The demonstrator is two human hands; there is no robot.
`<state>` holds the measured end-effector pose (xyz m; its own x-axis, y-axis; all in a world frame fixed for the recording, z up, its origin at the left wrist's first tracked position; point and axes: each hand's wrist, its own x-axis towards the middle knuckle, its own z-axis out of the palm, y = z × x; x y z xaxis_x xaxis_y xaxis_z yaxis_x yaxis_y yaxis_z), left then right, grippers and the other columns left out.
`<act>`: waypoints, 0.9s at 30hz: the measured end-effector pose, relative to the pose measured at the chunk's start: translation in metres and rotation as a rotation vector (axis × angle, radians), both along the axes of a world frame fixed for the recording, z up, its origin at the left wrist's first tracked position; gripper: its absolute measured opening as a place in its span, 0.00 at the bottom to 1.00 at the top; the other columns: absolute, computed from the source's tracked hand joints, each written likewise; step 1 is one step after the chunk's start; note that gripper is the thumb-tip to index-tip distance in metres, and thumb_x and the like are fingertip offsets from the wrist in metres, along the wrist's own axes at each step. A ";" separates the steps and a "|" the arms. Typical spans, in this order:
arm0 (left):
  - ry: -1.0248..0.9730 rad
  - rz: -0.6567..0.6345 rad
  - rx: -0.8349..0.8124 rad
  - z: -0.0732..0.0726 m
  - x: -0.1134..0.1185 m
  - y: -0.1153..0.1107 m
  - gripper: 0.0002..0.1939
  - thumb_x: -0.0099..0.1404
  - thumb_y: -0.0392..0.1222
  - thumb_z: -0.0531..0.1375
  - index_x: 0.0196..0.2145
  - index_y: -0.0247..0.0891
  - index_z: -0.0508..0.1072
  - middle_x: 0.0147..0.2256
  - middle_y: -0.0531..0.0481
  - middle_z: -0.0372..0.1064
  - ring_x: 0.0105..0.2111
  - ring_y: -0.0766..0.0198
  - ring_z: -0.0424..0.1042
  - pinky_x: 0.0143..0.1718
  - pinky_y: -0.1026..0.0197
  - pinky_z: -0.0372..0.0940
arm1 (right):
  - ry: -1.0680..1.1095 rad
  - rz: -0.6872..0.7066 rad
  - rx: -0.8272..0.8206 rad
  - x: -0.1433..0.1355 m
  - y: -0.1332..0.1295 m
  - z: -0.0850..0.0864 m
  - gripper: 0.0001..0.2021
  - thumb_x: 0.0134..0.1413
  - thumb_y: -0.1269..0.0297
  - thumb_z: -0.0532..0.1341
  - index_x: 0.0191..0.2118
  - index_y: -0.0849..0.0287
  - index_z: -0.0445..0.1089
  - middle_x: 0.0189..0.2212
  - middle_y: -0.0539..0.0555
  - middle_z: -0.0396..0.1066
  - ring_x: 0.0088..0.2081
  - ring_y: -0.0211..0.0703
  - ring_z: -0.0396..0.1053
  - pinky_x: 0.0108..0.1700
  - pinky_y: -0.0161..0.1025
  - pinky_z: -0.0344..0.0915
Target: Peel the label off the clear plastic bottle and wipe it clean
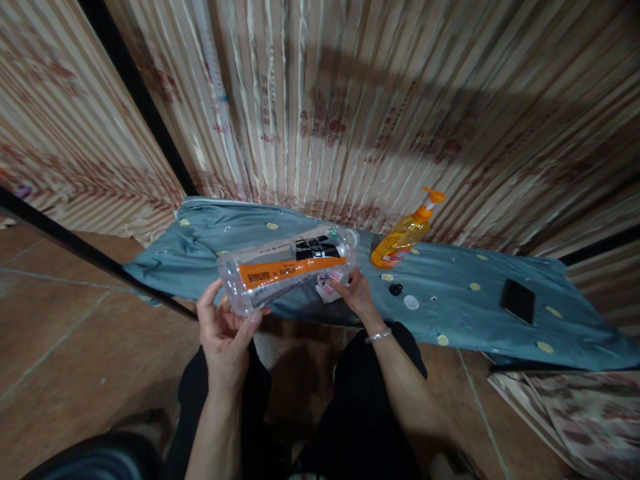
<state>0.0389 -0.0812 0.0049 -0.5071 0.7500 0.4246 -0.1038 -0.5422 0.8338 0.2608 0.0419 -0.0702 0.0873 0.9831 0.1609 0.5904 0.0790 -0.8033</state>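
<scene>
A large clear plastic bottle (pixel 290 265) with an orange, black and grey label lies nearly sideways in the air above the cloth-covered board. My left hand (pixel 225 327) grips its left end, thumb in front and fingers behind. Beneath its right end, my right hand (pixel 353 292) pinches a small white cloth (pixel 327 287) with pink print, partly hidden by the fingers. Whether this cloth touches the bottle I cannot tell. A silver bracelet (pixel 379 335) circles my right wrist.
On the blue-green patterned cover (pixel 465 327) stands an orange pump bottle (pixel 403 237) of yellow liquid. Nearby are a small black cap (pixel 396 289) and a white disc (pixel 411 302). A dark phone (pixel 518 301) lies farther right. Striped curtains (pixel 320 113) hang behind; black poles (pixel 140 100) flank the left.
</scene>
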 end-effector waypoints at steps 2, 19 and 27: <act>0.001 -0.001 -0.002 0.000 0.000 0.000 0.31 0.54 0.35 0.70 0.53 0.43 0.66 0.42 0.48 0.73 0.33 0.63 0.76 0.31 0.63 0.75 | -0.004 -0.004 -0.011 0.000 0.000 0.000 0.24 0.41 0.51 0.69 0.43 0.58 0.67 0.38 0.59 0.76 0.41 0.55 0.74 0.44 0.49 0.70; -0.014 -0.004 -0.001 -0.001 0.000 -0.001 0.30 0.54 0.34 0.69 0.53 0.43 0.67 0.43 0.48 0.73 0.33 0.64 0.76 0.31 0.64 0.74 | -0.022 0.002 -0.007 0.001 -0.001 0.002 0.27 0.41 0.48 0.69 0.44 0.59 0.67 0.38 0.59 0.76 0.40 0.54 0.74 0.43 0.48 0.70; 0.005 0.007 -0.016 -0.001 0.001 0.000 0.30 0.55 0.36 0.69 0.54 0.43 0.66 0.42 0.49 0.73 0.32 0.64 0.76 0.31 0.64 0.74 | -0.019 -0.014 -0.004 0.001 0.000 0.001 0.27 0.40 0.47 0.69 0.44 0.58 0.67 0.37 0.58 0.77 0.41 0.56 0.75 0.42 0.47 0.70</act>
<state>0.0395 -0.0807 0.0044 -0.5106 0.7531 0.4149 -0.0959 -0.5294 0.8430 0.2615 0.0420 -0.0695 0.0979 0.9825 0.1586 0.6069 0.0674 -0.7919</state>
